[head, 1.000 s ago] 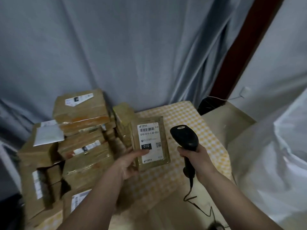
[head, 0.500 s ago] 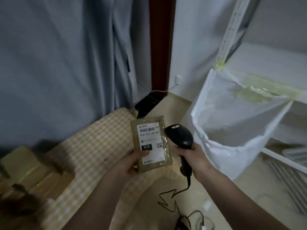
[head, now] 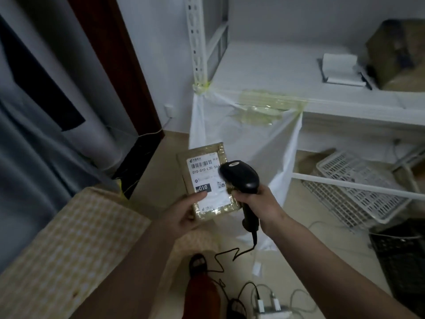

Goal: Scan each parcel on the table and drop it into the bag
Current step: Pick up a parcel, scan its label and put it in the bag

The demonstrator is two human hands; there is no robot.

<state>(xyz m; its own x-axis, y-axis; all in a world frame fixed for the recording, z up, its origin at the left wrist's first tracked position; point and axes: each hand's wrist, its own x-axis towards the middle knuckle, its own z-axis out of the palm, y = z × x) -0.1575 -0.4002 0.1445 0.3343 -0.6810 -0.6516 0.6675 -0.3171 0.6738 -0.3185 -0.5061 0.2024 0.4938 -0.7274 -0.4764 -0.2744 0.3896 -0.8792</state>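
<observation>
- Our left hand (head: pixel 184 212) grips the parcel (head: pixel 207 183) from below, thumb across its label.
- Our right hand (head: pixel 255 201) clasps the scanner (head: pixel 241 176) touching it.
- The white bag (head: pixel 248 134) hangs just behind; the table (head: pixel 69 238) edge lies lower left.

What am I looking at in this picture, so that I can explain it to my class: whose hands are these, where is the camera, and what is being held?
No machine here: a person works with bare hands, and the single camera sits on their head, looking forward and down. The left hand holds a small brown parcel with its white label facing up, thumb on the label. The right hand has its grip around a black corded barcode scanner, whose head overlaps the label's right side. Behind them a white plastic bag hangs open, taped to a white shelf. At lower left is the corner of a table with a yellow checked cloth.
</observation>
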